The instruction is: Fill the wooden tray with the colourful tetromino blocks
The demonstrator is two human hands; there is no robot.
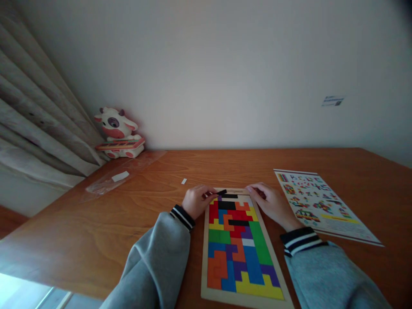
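A wooden puzzle tray (204,274) filled with coloured block pieces lies on the brown table. At its top left corner my left hand (198,201) pinches a thin black piece (222,192), held tilted just above the board. Below that piece, a black bar (229,196) lies flat in the top row, with a pale strip of the tray bottom showing near it. My right hand (268,201) rests at the top right corner, its fingers closed on the tray's frame.
A printed pattern sheet (334,210) lies to the right. At the back left a cow toy (119,133) stands near a clear plastic wrapper (106,182). A small white scrap (183,181) lies behind my left hand. A curtain (38,111) hangs at the left.
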